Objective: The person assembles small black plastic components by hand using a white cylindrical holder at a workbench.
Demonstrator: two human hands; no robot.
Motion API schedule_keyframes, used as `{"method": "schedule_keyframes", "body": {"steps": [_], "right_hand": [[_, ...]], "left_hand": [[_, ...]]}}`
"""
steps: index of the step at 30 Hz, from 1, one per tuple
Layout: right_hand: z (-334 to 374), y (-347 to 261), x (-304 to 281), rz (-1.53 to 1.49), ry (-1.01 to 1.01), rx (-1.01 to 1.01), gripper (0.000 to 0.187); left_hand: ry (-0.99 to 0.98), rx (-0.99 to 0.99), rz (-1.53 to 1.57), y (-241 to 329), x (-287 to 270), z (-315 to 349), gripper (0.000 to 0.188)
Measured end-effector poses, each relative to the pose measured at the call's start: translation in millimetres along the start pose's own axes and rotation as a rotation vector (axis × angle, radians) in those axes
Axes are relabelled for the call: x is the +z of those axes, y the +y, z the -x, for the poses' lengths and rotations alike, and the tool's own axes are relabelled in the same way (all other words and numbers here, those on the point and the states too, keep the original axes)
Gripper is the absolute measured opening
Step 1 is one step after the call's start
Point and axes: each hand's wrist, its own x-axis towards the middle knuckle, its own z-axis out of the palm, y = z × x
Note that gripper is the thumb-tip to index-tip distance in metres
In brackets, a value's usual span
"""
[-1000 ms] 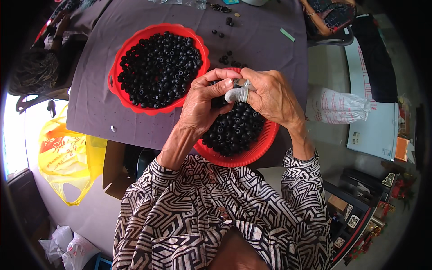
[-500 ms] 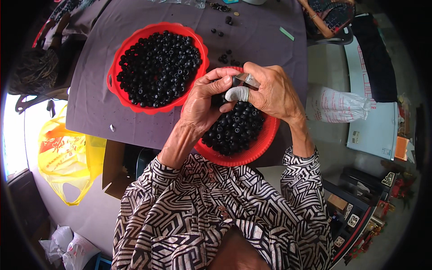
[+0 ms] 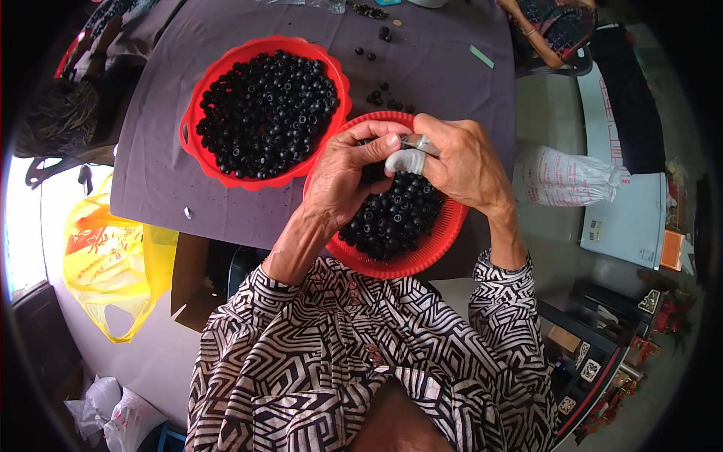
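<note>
Over the nearer red basket (image 3: 449, 233) my two hands meet at the fingertips. My left hand (image 3: 339, 172) is closed in a pinch on a small black round piece, mostly hidden by its fingers. My right hand (image 3: 468, 162) grips a small knife, whose short metal blade (image 3: 412, 141) points at the left thumb tip. White cloth (image 3: 407, 162) wraps the right thumb. Below the hands, the basket holds many small black round pieces (image 3: 392, 218), some showing pale rings. A larger scalloped red basket (image 3: 190, 124) to the left is full of similar pieces (image 3: 267, 113).
Loose black pieces (image 3: 385, 98) lie on the dark tablecloth (image 3: 429, 68) beyond the near basket. A pale green strip (image 3: 481, 56) lies farther right. A yellow plastic bag (image 3: 113, 264) hangs at left; a white sack (image 3: 568, 175) stands at right. Other people sit at both far corners.
My right hand has shifted slightly down and to the right with the knife. The black piece between my left fingertips, visible before, is now mostly covered.
</note>
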Motion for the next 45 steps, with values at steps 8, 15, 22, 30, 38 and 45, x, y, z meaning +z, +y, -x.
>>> {"method": "schedule_keyframes", "body": {"steps": [8,15,22,30,38,45], "right_hand": [[10,4,-2,-0.191,-0.015,0.198,0.021],[7,-6,10,-0.346,0.121,0.017,0.022],[3,-12,18,-0.103,0.086,0.055,0.029],[-2,-11,15,0.068,0.009,0.061,0.026],[0,1,24,0.072,0.129,-0.009,0.024],[0,2,26,0.078,0.112,0.023,0.025]], "left_hand": [[-0.084,-0.206,0.057,-11,-17,-5,0.042],[-0.053,-0.052,0.458,-8,-13,-17,0.040],[0.000,-0.043,0.577,-4,-4,-19,0.038],[0.007,-0.032,0.557,-4,-3,-18,0.035],[0.030,-0.012,0.555,-4,0,-20,0.033],[-0.001,-0.003,0.507,-4,0,-21,0.031]]}}
